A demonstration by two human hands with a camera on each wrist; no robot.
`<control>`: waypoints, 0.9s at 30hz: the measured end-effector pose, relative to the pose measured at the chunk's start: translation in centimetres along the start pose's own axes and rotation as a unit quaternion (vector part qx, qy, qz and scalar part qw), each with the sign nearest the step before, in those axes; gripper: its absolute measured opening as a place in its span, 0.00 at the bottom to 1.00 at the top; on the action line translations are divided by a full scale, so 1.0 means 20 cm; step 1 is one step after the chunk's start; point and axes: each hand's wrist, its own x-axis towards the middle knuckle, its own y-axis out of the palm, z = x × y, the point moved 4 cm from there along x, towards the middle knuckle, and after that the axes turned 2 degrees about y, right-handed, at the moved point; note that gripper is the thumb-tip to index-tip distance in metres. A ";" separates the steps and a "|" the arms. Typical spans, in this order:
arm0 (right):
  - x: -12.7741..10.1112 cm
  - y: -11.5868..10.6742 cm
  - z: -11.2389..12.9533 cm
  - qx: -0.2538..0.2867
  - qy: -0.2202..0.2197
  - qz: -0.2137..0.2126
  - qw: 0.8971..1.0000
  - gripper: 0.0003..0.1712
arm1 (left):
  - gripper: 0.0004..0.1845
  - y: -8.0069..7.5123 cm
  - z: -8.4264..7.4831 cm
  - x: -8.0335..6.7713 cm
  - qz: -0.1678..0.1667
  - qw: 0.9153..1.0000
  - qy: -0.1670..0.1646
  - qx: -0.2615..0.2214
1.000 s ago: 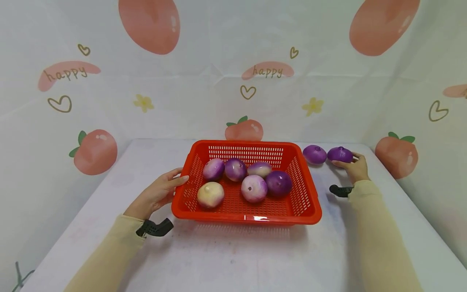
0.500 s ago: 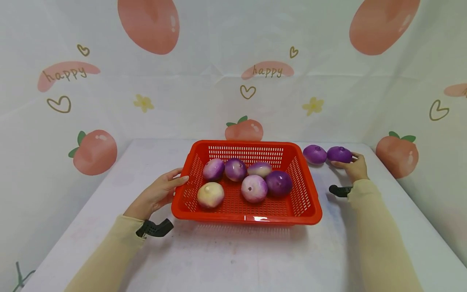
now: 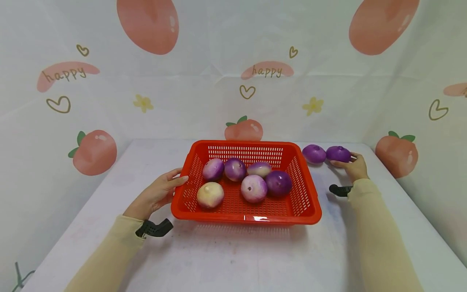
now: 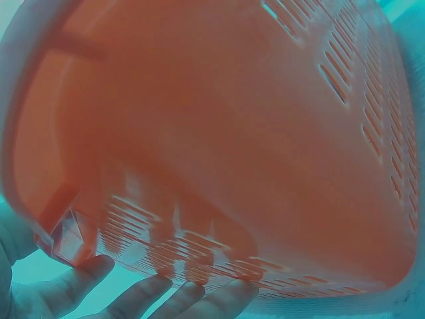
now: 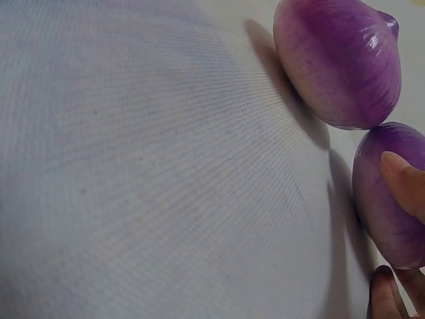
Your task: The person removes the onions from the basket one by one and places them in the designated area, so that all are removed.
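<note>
A red slotted basket [image 3: 308,211] sits mid-table with several purple and pale onions inside [image 3: 254,188]. My left hand [image 3: 157,193] rests against the basket's left wall [image 4: 219,153], fingers straight. Two purple onions lie on the table right of the basket. My right hand [image 3: 353,166] grips the right one [image 3: 338,153] [image 5: 388,199], thumb and fingers curled round it. The other onion [image 3: 314,153] [image 5: 339,63] lies just left of it, touching or nearly touching.
A white cloth covers the table [image 3: 233,259] and its open front area. A backdrop with peach prints [image 3: 95,151] closes in the back and both sides. The table's right edge runs close to my right arm.
</note>
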 end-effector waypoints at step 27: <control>0.00 0.00 -0.01 -0.022 0.009 0.014 1.000 0.59 | 0.36 0.01 0.00 0.00 0.012 1.000 0.011 -0.010</control>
